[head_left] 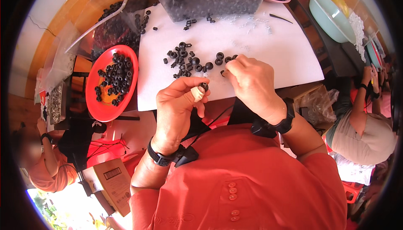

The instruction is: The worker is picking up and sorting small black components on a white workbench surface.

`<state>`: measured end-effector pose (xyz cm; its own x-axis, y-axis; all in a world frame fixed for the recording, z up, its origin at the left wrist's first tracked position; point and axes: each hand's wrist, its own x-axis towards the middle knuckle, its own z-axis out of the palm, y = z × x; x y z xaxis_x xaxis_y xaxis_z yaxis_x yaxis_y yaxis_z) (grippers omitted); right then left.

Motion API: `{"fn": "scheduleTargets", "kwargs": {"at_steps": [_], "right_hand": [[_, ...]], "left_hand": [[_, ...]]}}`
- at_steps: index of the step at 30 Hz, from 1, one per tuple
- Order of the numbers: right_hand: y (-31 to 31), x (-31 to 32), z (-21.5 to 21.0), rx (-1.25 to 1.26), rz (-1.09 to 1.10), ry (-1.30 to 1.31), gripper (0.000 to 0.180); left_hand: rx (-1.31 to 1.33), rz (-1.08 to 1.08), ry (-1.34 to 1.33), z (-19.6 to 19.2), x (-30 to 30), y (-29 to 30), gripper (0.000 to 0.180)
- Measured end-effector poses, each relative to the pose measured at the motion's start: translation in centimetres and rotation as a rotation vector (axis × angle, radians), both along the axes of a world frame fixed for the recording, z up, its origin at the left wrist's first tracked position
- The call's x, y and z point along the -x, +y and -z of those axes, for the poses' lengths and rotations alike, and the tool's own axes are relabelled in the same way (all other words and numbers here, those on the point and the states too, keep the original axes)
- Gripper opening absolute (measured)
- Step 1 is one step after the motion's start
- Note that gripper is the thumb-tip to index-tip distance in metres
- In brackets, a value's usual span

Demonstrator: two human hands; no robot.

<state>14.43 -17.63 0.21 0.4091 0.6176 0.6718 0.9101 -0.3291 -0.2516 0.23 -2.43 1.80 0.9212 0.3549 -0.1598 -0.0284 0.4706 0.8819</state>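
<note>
My left hand [178,102] pinches a small black ring-shaped part [204,86] between thumb and fingers, just over the near edge of the white tabletop [289,49]. A pale wrap [197,93] covers the tip of its thumb. To the right, my right hand [252,81] is closed with its fingertips low over the table, on another small black part [223,73], which they partly hide. Several round black parts [219,58] lie beside those fingertips. A loose pile of black beads and short tubular pieces [183,56] spreads beyond my left hand.
A red oval tray [132,91] with black parts sits at the left. Clear plastic bins of black parts stand at the far side [210,3] and far left [100,24]. Tiny clear pieces [247,21] lie scattered. A pale green basin [331,16] stands far right. People work at both sides.
</note>
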Motion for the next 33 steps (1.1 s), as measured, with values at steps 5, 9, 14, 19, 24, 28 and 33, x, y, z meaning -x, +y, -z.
{"fn": "scheduleTargets", "kwargs": {"at_steps": [5,9,14,19,24,28,33], "right_hand": [[-0.03,0.19,0.01,0.180,0.046,-0.142,0.012],[-0.07,0.22,0.13,0.182,-0.011,-0.184,0.013],[-0.03,-0.15,-0.05,0.194,-0.068,-0.181,0.010],[0.15,-0.08,0.31,0.176,-0.052,-0.174,0.009],[0.35,0.49,0.24,0.181,0.023,-0.128,0.010],[0.11,0.54,0.48,0.185,-0.033,-0.168,0.013],[-0.36,0.06,0.32,0.187,-0.096,-0.177,0.017]], "left_hand": [[0.028,-0.014,-0.020,0.26,0.50,0.54,0.023],[0.034,-0.011,-0.036,0.43,0.82,0.66,0.022],[0.033,-0.015,-0.047,0.53,0.79,0.55,0.021],[0.038,-0.015,-0.054,0.67,0.79,0.54,0.022],[0.043,-0.010,-0.059,0.67,0.72,0.55,0.025],[0.060,-0.014,-0.066,0.54,0.57,0.61,0.025],[0.112,0.016,-0.114,1.00,0.35,0.65,0.022]]}}
